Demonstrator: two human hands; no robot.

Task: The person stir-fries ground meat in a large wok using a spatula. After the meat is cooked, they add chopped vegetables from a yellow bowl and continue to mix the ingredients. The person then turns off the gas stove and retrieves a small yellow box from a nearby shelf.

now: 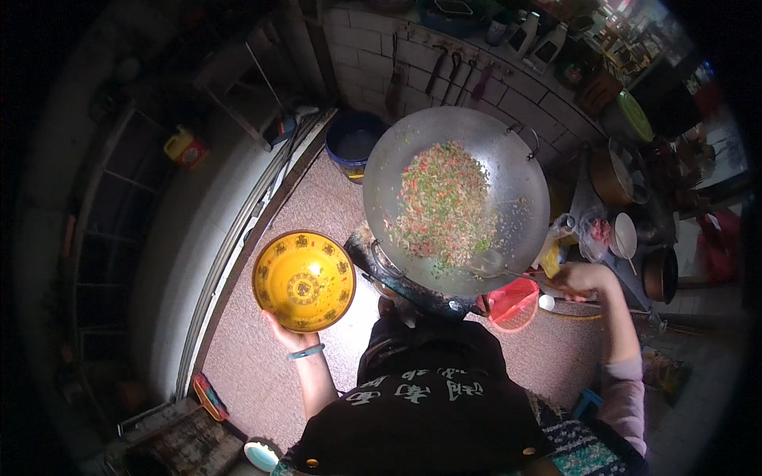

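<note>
A large steel wok [512,172] sits on a stove [428,297] before me. Chopped food [446,205] in pale, green and red bits is heaped in it. My right hand [577,281] grips the handle of a cooking spatula [494,265], whose metal head lies at the near edge of the food. Off to the left, my left hand [290,332] holds a yellow patterned bowl [321,268] from its near side. A few small food bits cling inside the bowl, which stands apart from the wok.
A dark blue bucket [355,140] stands beyond the wok on the left. A red bag in a basket [513,303] is by the stove. At the right are a white bowl [623,235], a plastic bag of meat [595,232] and pots [661,275]. Tools [455,71] hang on the tiled wall.
</note>
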